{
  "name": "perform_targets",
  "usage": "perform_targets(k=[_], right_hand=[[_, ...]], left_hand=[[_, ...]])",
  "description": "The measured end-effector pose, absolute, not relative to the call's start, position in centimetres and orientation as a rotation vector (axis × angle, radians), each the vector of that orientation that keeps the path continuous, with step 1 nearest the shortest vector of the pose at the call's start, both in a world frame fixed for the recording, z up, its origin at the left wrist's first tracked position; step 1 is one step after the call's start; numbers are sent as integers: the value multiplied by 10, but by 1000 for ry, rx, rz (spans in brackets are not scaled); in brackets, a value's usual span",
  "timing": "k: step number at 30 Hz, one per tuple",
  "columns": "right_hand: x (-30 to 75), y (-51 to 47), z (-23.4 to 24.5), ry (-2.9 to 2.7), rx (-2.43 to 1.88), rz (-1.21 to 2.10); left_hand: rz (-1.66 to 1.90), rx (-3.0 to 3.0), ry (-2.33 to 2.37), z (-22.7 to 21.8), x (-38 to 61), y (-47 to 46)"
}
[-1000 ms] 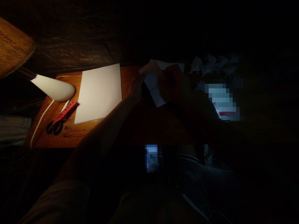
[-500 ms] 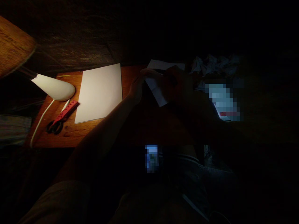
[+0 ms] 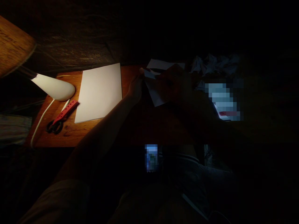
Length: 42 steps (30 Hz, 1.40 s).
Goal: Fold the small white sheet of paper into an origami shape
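The scene is very dark, lit only by a lamp at the left. My left hand (image 3: 136, 88) pinches the left edge of a folded white paper (image 3: 154, 93) held over the wooden table (image 3: 70, 133). My right hand (image 3: 174, 84) lies in deep shadow on the paper's right side, and its fingers seem closed on the sheet. Another white sheet (image 3: 161, 64) lies just behind the folded one.
A stack of white paper (image 3: 99, 91) lies left of my hands. Red-handled scissors (image 3: 61, 116) and a white lamp (image 3: 53, 87) with its cord stand at the table's left. Crumpled paper (image 3: 213, 63) sits at the back right. A blurred bright screen (image 3: 223, 101) is to the right.
The folded paper's upper flap has come down and the sheet has shifted a little between my hands. Both hands stay at nearly the same spot.
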State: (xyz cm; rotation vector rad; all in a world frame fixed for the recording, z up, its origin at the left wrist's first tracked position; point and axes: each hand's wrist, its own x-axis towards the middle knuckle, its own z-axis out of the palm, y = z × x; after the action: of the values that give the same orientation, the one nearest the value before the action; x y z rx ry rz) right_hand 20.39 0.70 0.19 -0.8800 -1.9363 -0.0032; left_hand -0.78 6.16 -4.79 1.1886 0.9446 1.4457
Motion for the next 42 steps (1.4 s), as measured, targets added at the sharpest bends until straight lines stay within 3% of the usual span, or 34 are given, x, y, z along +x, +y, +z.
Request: perform_targets(k=[22, 27, 35, 42], right_hand=[[201, 1, 7, -1936, -984, 71], [201, 10, 1, -1819, -806, -16], [208, 27, -15, -1758, -1021, 304], [214, 35, -20, -1732, -1091, 316]], left_hand=[[1372, 1123, 1016, -41, -6, 58], [1383, 1135, 963, -36, -6, 56], [1339, 1182, 919, -30, 3, 45], [1343, 1176, 964, -34, 2, 48]])
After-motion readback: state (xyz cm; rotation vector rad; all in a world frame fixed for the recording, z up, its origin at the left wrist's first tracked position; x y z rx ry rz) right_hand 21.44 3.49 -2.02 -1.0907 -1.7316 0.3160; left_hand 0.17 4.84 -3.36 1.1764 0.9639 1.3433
